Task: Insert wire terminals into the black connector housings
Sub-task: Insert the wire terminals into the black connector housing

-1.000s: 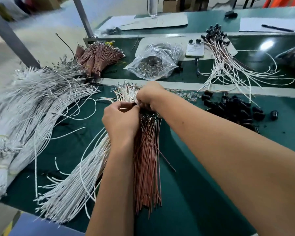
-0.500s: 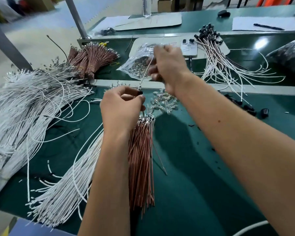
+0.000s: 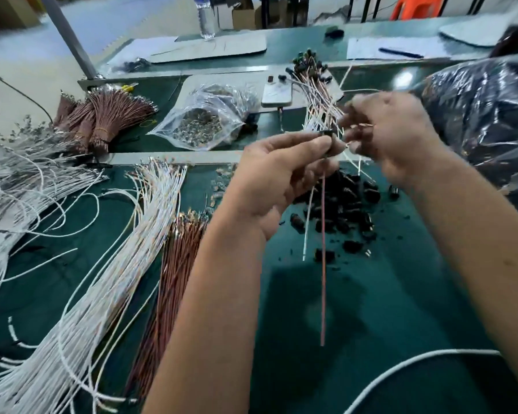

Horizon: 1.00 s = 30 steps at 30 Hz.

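Holding metal terminals (image 3: 196,127), one clear bag (image 3: 222,98). Left hand (image 3: 277,177) pinches black housing (image 3: 326,133); right hand (image 3: 392,135) blurred, grip indeterminate.

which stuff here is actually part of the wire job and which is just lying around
In the job:
left hand pinching a black housing with a red wire
right hand
loose black housings
white wires
brown wires

Lying about:
phone
water bottle
pen
bag of metal parts

hands (image 3: 284,171): 2 | phone (image 3: 277,92): 1 | water bottle (image 3: 205,17): 1 | pen (image 3: 400,52): 1
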Tool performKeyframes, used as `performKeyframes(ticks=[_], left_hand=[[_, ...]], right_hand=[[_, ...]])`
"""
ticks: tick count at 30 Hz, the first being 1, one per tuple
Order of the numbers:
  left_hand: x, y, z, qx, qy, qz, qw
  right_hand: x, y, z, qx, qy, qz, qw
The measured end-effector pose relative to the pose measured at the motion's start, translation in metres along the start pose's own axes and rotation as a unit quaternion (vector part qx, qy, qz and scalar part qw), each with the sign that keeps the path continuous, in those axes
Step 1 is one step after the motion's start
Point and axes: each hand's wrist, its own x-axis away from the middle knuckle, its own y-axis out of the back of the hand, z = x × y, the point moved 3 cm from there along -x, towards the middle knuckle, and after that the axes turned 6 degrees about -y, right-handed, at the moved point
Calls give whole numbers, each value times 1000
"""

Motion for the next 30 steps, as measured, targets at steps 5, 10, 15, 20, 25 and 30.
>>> performKeyframes(ticks=[5, 10, 15, 20, 25, 30], left_hand=[[-19, -14, 34, 99, 20, -27, 995], [-22, -16, 48, 135, 20, -26, 990], [-21, -9, 53, 133, 25, -32, 990], [-13, 11, 61, -5, -28, -68, 997], [-1, 19, 68, -101, -76, -14, 992], [1, 24, 67, -142, -82, 25, 986]], right_hand=[[53, 20, -51, 132, -36, 151, 979], [75, 18, -62, 117, -5, 209, 971], [72, 20, -75, 42, -17, 180, 983], [66, 30, -79, -69, 5, 115, 991], [66, 36, -75, -143, 32, 78, 986], [68, 38, -70, -147, 76, 42, 985]])
